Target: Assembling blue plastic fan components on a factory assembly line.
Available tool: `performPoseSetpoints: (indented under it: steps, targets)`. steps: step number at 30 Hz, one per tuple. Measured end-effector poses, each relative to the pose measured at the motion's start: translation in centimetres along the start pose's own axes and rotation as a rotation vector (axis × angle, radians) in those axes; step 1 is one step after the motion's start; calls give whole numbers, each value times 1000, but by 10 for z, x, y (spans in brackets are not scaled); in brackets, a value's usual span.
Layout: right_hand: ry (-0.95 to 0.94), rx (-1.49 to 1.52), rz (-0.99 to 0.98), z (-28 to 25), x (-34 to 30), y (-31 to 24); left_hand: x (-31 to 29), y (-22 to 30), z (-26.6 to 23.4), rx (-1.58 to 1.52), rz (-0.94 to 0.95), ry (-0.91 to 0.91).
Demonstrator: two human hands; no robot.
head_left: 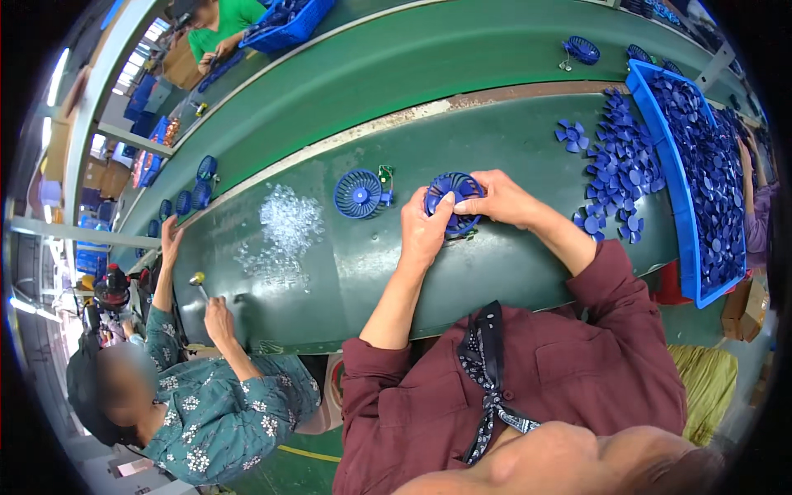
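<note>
Head view: just above the centre of the frame, the left hand (pixel 425 224) and right hand (pixel 505 200) grip a blue fan housing (pixel 452 182) from both sides, thumbs over its face. That circular face points up toward the camera; being round, it shows no clear long axis. Left of it lies another fan housing (pixel 357 195), also face up.

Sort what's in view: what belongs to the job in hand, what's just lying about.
Seems part of the job:
blue fan, held in the left hand and right hand
second blue fan, left of the hands
loose fan blades, right
blue crate of blades

Seems just lying about:
cardboard box, far right
yellow-green cloth, lower right
clear small pieces, left (use unclear)
</note>
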State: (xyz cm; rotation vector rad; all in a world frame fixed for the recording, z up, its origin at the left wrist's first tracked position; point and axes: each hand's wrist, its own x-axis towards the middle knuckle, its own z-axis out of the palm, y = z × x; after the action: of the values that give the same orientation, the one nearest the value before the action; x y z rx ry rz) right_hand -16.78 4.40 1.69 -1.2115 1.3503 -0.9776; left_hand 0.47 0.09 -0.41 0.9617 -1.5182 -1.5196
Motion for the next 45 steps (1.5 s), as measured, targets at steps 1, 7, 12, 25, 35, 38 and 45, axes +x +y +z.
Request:
performPoseSetpoints:
  steps: [1,7,12,25,35,38,45]
  targets:
    - [-69,-43,158,-8,1,-14,3,3,0,101,11,-5]
    - [459,156,-85,-96,43,-13,14,24,-31,920,447,473]
    - [711,-1254,-140,-147,13,2,15,21,-50,1268,159,341]
    - [224,-881,-285,-58,-33,-27,17,15,-38,1018,601,163]
    - [210,-951,-363,-24,-43,-22,4,35,-35,1301,129,192]
    - [134,-1015,-306,-15,-42,-25,11,13,-42,1235,605,207]
    - [176,-1132,-310,-5,-28,-22,7,18,-41,1209,454,-5]
